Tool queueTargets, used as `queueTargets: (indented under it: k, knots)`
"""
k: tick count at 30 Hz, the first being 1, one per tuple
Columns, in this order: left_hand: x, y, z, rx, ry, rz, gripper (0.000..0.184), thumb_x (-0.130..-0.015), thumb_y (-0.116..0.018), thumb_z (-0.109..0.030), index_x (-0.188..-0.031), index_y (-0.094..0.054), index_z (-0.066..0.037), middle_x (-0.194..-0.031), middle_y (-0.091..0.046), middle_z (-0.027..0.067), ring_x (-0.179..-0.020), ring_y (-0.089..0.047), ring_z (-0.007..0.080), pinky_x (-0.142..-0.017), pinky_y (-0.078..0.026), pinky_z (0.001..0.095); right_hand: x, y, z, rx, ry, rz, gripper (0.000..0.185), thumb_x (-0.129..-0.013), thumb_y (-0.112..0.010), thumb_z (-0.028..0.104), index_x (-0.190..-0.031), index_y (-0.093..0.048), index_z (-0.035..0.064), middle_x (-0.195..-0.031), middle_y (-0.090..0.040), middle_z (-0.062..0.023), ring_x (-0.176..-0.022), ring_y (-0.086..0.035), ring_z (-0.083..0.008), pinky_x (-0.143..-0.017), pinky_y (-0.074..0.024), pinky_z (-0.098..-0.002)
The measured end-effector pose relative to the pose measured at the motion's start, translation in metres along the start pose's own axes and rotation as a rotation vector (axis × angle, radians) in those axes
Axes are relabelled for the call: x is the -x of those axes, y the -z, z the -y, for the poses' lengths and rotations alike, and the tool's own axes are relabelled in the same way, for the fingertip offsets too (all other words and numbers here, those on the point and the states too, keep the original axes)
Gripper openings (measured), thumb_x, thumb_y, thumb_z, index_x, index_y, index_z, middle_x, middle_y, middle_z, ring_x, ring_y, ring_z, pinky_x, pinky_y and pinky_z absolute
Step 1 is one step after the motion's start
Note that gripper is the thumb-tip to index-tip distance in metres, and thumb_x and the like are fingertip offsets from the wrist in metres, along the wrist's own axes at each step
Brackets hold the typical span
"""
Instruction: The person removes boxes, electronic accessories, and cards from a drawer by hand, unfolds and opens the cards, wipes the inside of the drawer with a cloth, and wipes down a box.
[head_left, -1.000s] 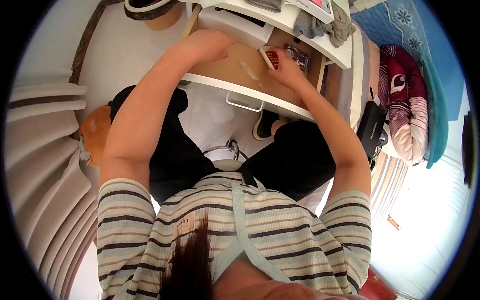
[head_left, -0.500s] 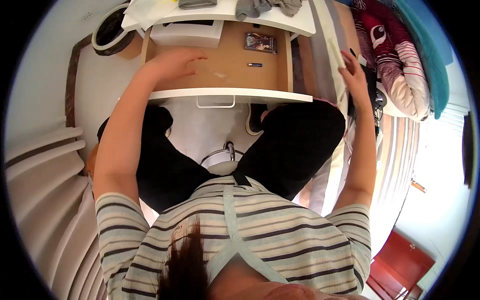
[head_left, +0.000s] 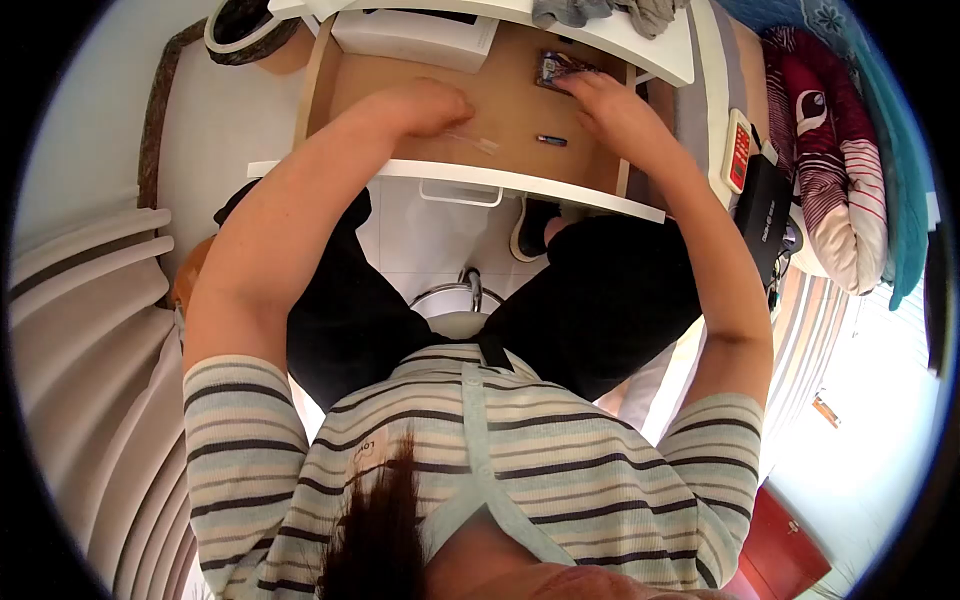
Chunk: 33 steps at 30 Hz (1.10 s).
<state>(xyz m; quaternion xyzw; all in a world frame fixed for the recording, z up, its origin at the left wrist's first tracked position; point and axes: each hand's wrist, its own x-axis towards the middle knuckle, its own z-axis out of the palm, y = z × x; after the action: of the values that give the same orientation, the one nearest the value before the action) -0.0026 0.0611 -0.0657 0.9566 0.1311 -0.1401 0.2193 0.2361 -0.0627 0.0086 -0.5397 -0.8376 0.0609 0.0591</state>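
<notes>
My left hand (head_left: 437,108) is inside the open drawer (head_left: 390,88), its fingers curled together. A thin clear plastic strip (head_left: 475,143) sticks out from under these fingers, and they appear to pinch its end. At the drawer's right rear, my right hand (head_left: 605,102) has its fingertips on a small dark printed box (head_left: 550,68), covering the box's right part. A small dark-blue cylinder, like a battery (head_left: 551,140), lies on the drawer bottom between the two hands, nearer the front.
A white box (head_left: 415,40) fills the drawer's rear left. Grey cloth (head_left: 580,10) lies on the white desktop (head_left: 660,55) above. On the bed at right are a white device with a red face (head_left: 737,150) and a black case (head_left: 765,205). A bin (head_left: 245,40) stands at left.
My right hand has let go of the pale device at the bedside and moved left into the drawer, onto the printed box. My left hand has closed over the clear strip.
</notes>
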Motion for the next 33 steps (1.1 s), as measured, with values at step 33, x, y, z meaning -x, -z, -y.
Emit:
queueTargets:
  k: [33]
  knots:
    - [0.043, 0.034, -0.047, 1.316, 0.225, -0.210, 0.026, -0.088, -0.047, -0.026, -0.105, -0.052, -0.007, -0.066, -0.037, -0.0041, -0.059, -0.035, 0.0059, -0.054, -0.031, 0.0221, -0.034, -0.047, -0.019, -0.216, -0.198, -0.163, 0.042, -0.081, -0.063, 0.026, -0.115, -0.052, 0.0052, -0.106, -0.056, -0.0136, -0.096, -0.055, -0.0279, -0.083, -0.0450, -0.0360]
